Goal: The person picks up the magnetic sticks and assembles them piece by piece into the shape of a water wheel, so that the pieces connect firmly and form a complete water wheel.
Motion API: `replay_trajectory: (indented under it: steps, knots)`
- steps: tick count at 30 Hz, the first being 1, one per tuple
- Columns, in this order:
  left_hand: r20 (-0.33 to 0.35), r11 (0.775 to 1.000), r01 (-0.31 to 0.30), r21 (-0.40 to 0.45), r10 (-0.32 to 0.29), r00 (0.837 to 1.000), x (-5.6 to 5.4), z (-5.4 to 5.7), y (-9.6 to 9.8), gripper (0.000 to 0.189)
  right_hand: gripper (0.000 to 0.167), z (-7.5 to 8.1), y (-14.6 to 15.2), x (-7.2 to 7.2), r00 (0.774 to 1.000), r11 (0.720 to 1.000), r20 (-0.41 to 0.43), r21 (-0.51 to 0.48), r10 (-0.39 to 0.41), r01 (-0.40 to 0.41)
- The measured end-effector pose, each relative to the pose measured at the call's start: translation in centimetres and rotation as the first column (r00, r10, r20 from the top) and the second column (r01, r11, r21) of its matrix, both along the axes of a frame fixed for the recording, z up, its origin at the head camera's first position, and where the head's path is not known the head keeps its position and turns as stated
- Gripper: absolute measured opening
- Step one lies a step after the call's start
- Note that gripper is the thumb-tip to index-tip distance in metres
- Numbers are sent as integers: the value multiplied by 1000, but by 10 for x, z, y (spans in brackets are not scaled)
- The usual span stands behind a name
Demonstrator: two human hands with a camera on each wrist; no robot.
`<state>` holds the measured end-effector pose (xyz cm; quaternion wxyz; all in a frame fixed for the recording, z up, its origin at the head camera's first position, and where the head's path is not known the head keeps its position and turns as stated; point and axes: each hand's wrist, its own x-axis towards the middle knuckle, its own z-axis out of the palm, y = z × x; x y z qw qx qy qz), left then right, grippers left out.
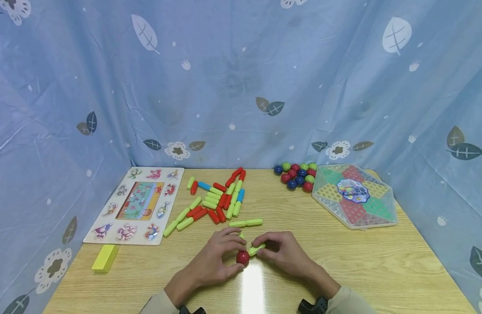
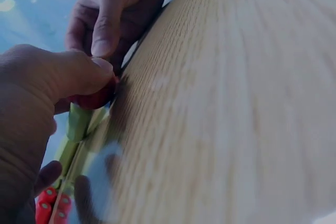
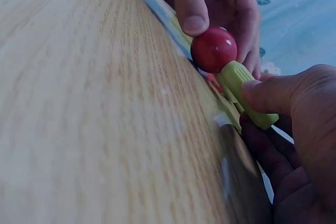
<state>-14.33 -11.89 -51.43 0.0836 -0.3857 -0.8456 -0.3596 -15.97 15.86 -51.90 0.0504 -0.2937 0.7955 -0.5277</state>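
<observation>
At the front middle of the table, my left hand [image 1: 219,255] pinches a glossy red ball [image 1: 242,257] between thumb and fingers. My right hand [image 1: 282,253] holds a short yellow-green stick [image 1: 257,249] by thumb and fingers, its end against the ball. The right wrist view shows this stick [image 3: 244,93] meeting the red ball [image 3: 214,50] on its lower right. Another yellow-green piece [image 1: 241,236] shows partly behind the ball, mostly hidden by the left fingers. In the left wrist view, the left thumb covers part of the ball [image 2: 97,97].
Joined yellow-green sticks [image 1: 245,223] lie just beyond the hands. Behind them is a loose pile of green, red and blue sticks [image 1: 213,200]. Several coloured balls [image 1: 299,174] sit beside a hexagonal board game box [image 1: 354,196]. A picture puzzle board [image 1: 95,235] and yellow block [image 1: 105,258] lie left.
</observation>
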Motion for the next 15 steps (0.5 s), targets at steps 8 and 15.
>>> replay_trajectory:
  steps: [8,15]
  knots:
    - [8,999,53,8,-53,999,-2,-2,-3,33,18,5,2,-10,999,999,-12,19,36,-36]
    - [-46,998,60,4,-59,997,-3,-4,-5,31,16,11,1,-44,982,996,-168,23,-87,92]
